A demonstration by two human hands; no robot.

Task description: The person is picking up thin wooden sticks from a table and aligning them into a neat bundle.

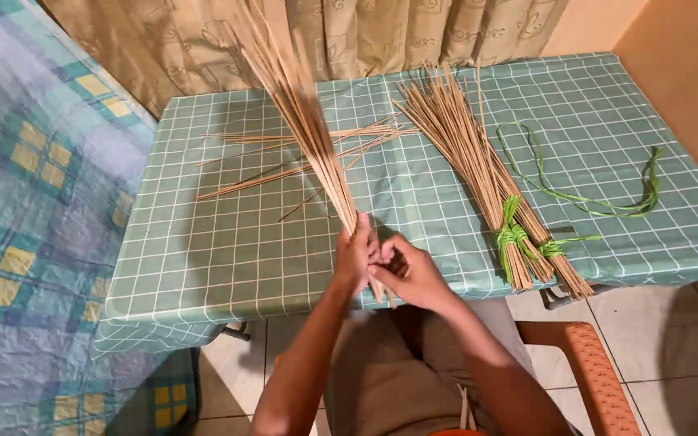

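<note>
Left hand (355, 257) and right hand (412, 274) are clasping the base of a fanning bundle of thin sticks (304, 121), keeping it gathered; green-tied bundles (519, 242) are lying just right of the right hand

Bare arms and hands, brownish-grey trousers

Both forearms were uncovered from the elbows down, with no sleeve reaching into view, and neither wrist carried a watch, band or bracelet. The left hand (355, 254) and the right hand (414, 274) were ungloved, and no ring could be made out on the fingers that showed. Below the arms, the lap was dressed in plain trousers or shorts of a dull brownish-grey cloth, unpatterned, with soft folds running along the thighs.
</note>
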